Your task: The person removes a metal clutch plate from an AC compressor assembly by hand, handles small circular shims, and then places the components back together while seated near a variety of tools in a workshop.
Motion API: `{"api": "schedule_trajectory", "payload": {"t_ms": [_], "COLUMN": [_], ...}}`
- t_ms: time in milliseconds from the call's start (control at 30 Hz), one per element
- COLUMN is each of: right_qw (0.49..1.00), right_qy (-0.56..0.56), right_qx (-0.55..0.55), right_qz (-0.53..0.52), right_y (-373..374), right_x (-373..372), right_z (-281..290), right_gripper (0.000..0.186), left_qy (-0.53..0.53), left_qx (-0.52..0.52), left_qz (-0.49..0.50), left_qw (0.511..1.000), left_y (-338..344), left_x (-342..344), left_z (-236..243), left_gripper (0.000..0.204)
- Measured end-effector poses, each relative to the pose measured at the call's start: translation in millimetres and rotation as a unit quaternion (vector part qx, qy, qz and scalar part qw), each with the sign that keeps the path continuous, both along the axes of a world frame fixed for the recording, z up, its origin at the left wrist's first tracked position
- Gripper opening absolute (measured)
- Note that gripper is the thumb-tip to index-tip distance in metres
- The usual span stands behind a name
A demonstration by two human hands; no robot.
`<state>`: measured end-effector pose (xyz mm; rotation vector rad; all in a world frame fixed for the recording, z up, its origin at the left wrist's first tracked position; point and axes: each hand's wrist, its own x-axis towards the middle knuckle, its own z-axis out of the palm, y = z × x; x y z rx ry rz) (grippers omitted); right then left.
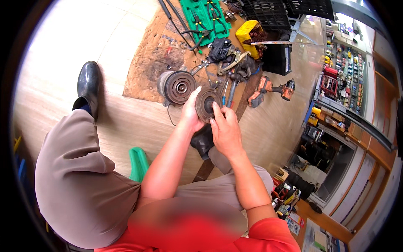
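The cardboard sheet point(145, 63) is the biggest thing here, lying on the floor, stained and scuffed around its middle. A green tool case point(187, 7) lies open at its far edge, with pliers in it. Off toward the far right corner stands a black box point(280, 59), and beside it a yellow container point(242, 34) with copper-coloured coils. A cylindrical metal part point(177, 87) sits by the near edge, its ringed face turned up toward the person. An orange-and-black cordless power tool point(265, 84) lies beyond the right edge, on the floor. Just off the near edge, held in the air, is a round grooved disc point(204, 103). The left hand point(191, 111) grips its left rim; the right hand point(226, 130) is half curled, fingertips on its face. Smaller metal tools point(236, 75) overlap near the right edge, probably hand tools, though they are hard to separate.
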<state>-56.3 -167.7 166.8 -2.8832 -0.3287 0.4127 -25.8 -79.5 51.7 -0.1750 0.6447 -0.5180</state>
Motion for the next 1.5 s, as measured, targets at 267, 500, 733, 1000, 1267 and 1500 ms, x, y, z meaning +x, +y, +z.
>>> {"api": "schedule_trajectory", "payload": {"t_ms": [267, 500, 733, 1000, 1267, 1500], "right_qw": [1.0, 1.0, 1.0, 1.0, 0.999, 0.997], "right_qy": [-0.013, 0.001, -0.008, 0.003, -0.022, -0.053], "right_qx": [0.001, 0.015, 0.021, 0.019, 0.023, 0.052], "right_qz": [0.009, -0.009, -0.005, -0.003, -0.007, -0.005], "right_y": [-1.6, -0.2, -1.9, 0.9, -0.1, 6.1], "right_x": [-0.5, -0.6, -0.4, 1.6, 1.0, 1.3], "right_z": [-1.1, 1.0, -0.2, 3.2, 1.9, 7.5], "right_gripper": [0.053, 0.057, 0.057, 0.054, 0.055, 0.06], "left_qy": [-0.003, -0.014, -0.018, -0.016, -0.022, -0.059], "left_qx": [-0.008, -0.016, -0.025, -0.021, -0.024, -0.015], "left_qz": [0.005, 0.009, 0.009, 0.001, 0.002, 0.02], "left_qw": [1.0, 1.0, 0.999, 1.0, 0.999, 0.998], "left_y": [-1.2, 0.0, 0.2, 0.0, 1.7, 4.4], "left_x": [-1.0, -1.6, -1.0, 1.2, 0.2, 3.7], "left_z": [-3.8, -6.4, -7.4, -7.1, -7.1, -0.6], "left_gripper": [0.037, 0.037, 0.037, 0.039, 0.04, 0.05]}}
